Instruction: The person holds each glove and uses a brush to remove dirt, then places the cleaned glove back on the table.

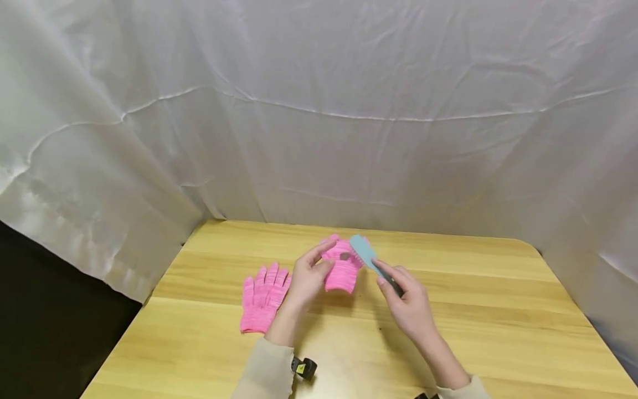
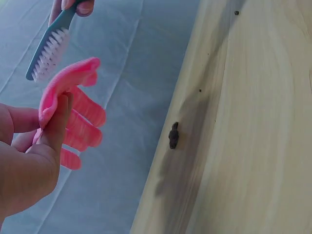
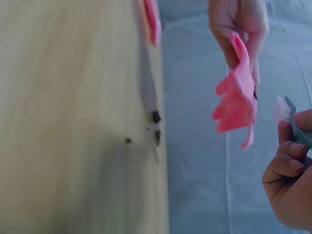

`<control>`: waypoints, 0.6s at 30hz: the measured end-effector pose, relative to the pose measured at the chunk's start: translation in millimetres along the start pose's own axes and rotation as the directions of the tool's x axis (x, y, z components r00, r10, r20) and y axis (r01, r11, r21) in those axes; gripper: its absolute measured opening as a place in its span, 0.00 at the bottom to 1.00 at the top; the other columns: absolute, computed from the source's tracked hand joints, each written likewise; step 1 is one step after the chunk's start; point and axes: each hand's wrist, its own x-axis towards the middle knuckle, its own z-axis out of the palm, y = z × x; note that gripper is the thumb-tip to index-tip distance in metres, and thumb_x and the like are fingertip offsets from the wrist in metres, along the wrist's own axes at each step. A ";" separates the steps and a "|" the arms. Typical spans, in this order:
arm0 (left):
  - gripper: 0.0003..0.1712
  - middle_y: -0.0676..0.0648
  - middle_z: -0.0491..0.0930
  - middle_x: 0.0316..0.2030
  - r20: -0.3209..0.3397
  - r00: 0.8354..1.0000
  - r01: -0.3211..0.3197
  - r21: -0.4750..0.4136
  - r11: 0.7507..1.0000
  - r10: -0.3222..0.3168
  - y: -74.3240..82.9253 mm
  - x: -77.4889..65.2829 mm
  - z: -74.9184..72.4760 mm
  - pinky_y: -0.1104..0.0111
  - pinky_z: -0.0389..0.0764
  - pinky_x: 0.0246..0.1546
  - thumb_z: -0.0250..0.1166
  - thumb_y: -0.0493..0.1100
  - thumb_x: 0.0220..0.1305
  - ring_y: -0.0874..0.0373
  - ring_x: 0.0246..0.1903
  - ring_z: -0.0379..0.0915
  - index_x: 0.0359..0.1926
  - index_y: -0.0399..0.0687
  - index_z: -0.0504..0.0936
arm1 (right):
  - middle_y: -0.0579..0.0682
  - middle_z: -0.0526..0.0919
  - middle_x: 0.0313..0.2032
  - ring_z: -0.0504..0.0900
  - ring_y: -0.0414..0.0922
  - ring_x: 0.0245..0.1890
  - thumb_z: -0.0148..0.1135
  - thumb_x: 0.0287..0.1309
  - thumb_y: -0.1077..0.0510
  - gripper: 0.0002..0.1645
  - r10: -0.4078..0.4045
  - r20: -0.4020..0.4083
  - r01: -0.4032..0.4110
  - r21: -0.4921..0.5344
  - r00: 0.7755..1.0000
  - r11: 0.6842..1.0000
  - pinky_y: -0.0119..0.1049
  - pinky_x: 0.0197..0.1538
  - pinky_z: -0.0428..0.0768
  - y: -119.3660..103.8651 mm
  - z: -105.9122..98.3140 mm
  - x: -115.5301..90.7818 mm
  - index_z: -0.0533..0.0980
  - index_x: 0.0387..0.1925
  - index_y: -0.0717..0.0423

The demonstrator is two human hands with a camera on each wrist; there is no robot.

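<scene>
Two sleeves (image 1: 264,368) I see; left hand (image 1: 308,277) pinches one glove (image 1: 342,275), two o'clock; second glove (image 1: 261,302) lies at eight; right hand (image 1: 410,305) grips one brush (image 1: 364,251).

No readable text; yellow label (image 1: 301,368) on black wrist camera (image 1: 310,369) illegible.

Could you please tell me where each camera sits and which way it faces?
Head: on the head, facing forward and down at the table and curtain; left hand, right hand and sleeves show.
Left wrist: on that wrist, facing the pink glove pinched in the left hand; the right hand shows partly at the top.
Right wrist: on that wrist, facing the brush in the right hand; the left hand shows at the top.
Both wrist views share the glove, brush and dark bits.
</scene>
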 end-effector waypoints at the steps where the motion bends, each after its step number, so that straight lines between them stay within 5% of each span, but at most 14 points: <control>1: 0.26 0.42 0.65 0.76 0.008 1.000 0.006 -0.003 1.000 -0.006 -0.4 -1.7 -0.7 0.73 0.86 0.46 0.61 0.29 0.70 0.48 0.65 0.74 0.68 0.40 0.78 | 0.46 0.83 0.36 0.68 0.39 0.23 0.67 0.64 0.70 0.23 -0.012 0.003 0.012 -0.004 1.000 1.000 0.31 0.21 0.70 -0.8 1.7 -3.0 0.83 0.60 0.55; 4: 0.27 0.42 0.62 0.77 0.031 0.999 0.033 -0.015 0.999 -0.032 -0.5 -7.4 -2.8 0.77 0.84 0.37 0.61 0.30 0.71 0.59 0.44 0.81 0.69 0.41 0.77 | 0.49 0.85 0.38 0.70 0.38 0.23 0.67 0.62 0.72 0.25 -0.047 0.014 0.047 -0.008 0.999 0.999 0.30 0.21 0.72 -2.3 5.8 -10.3 0.83 0.60 0.56; 6: 0.27 0.42 0.61 0.78 0.045 0.998 0.048 -0.029 0.998 -0.047 0.6 -11.6 -3.6 0.79 0.81 0.32 0.61 0.30 0.72 0.66 0.30 0.75 0.70 0.41 0.76 | 0.50 0.85 0.38 0.70 0.38 0.24 0.67 0.61 0.73 0.26 -0.059 0.021 0.059 -0.005 0.998 0.998 0.30 0.21 0.73 -2.7 7.2 -13.4 0.82 0.60 0.56; 9: 0.27 0.42 0.61 0.78 0.041 0.998 0.058 -0.039 0.998 -0.057 2.8 -17.3 -4.0 0.79 0.80 0.31 0.62 0.30 0.71 0.67 0.28 0.71 0.70 0.42 0.76 | 0.49 0.85 0.38 0.71 0.37 0.25 0.68 0.61 0.73 0.26 -0.062 0.024 0.062 -0.015 0.998 0.998 0.30 0.22 0.73 -4.8 8.6 -16.9 0.83 0.60 0.56; 12: 0.27 0.42 0.61 0.78 0.029 0.998 0.054 -0.033 0.998 -0.053 4.6 -20.3 -2.4 0.79 0.83 0.38 0.62 0.30 0.71 0.60 0.45 0.81 0.69 0.42 0.77 | 0.47 0.85 0.39 0.71 0.35 0.25 0.68 0.62 0.72 0.26 -0.056 0.028 0.057 -0.014 0.998 0.998 0.29 0.23 0.73 -8.1 9.3 -18.9 0.83 0.60 0.54; 16: 0.27 0.39 0.60 0.78 0.032 0.998 0.055 -0.011 0.998 -0.055 5.5 -22.2 1.1 0.78 0.84 0.45 0.61 0.30 0.71 0.53 0.63 0.75 0.69 0.43 0.77 | 0.46 0.85 0.40 0.72 0.35 0.27 0.68 0.62 0.72 0.27 -0.078 0.045 0.079 -0.019 0.996 0.997 0.28 0.24 0.75 -10.5 11.6 -19.8 0.83 0.61 0.54; 18: 0.27 0.40 0.60 0.78 0.032 0.997 0.066 -0.001 0.998 -0.066 5.9 -23.6 2.5 0.79 0.82 0.40 0.61 0.30 0.71 0.55 0.52 0.79 0.69 0.44 0.78 | 0.47 0.85 0.40 0.73 0.35 0.27 0.68 0.61 0.72 0.27 -0.093 0.057 0.095 -0.030 0.994 0.995 0.27 0.25 0.76 -10.5 12.9 -20.7 0.82 0.61 0.55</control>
